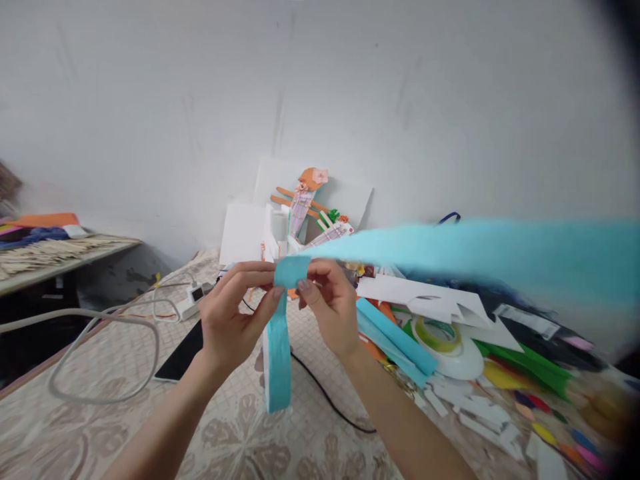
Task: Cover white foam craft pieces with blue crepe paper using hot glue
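Both hands pinch a long light-blue paper strip (pixel 291 272) above the table. My left hand (pixel 235 313) grips the fold from the left, thumb and fingers closed on it. My right hand (pixel 327 303) holds it from the right. One end of the strip hangs down between my wrists to about (pixel 278 373). The other end streams off to the right as a blurred blue band (pixel 480 250) that reaches the frame's edge.
A patterned tablecloth (pixel 225 427) covers the table. A dark phone (pixel 181 357), white cable (pixel 100 320) and charger (pixel 193 297) lie left. Folded blue paper (pixel 395 340), tape rolls (pixel 443 340), white scraps and coloured paper crowd the right. A paper doll (pixel 305 200) leans on white boards by the wall.
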`<state>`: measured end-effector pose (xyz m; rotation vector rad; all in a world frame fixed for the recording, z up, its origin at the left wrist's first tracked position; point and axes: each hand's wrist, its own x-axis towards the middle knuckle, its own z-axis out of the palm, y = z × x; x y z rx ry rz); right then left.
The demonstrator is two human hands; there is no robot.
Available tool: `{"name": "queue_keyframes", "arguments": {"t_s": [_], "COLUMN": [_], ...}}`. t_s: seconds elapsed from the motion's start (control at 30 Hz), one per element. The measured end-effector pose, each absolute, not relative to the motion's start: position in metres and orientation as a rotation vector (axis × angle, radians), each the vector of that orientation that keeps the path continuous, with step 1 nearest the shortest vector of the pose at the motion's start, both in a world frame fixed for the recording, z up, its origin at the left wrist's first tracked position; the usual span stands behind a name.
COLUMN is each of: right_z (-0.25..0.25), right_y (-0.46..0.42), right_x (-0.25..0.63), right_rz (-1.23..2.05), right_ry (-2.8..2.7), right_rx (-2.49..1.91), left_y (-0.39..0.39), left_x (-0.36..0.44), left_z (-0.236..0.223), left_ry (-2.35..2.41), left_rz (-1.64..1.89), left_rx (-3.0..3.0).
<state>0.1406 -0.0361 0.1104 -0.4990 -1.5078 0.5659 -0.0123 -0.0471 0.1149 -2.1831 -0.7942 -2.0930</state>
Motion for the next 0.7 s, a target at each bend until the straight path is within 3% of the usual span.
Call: {"name": "queue_keyframes", "arguments": {"t_s": [0.7], "right_z": [0.1089], "right_y": [-0.0343], "right_x": [0.1386], "right_rz": [0.713], "right_ry": [-1.431], "right_rx": [-0.357], "left_y": [-0.0426], "left_x": [-0.01], "left_z": [0.1106], "left_ry": [-0.674], "left_rz": [-2.105], "left_rx": [-2.171]}}
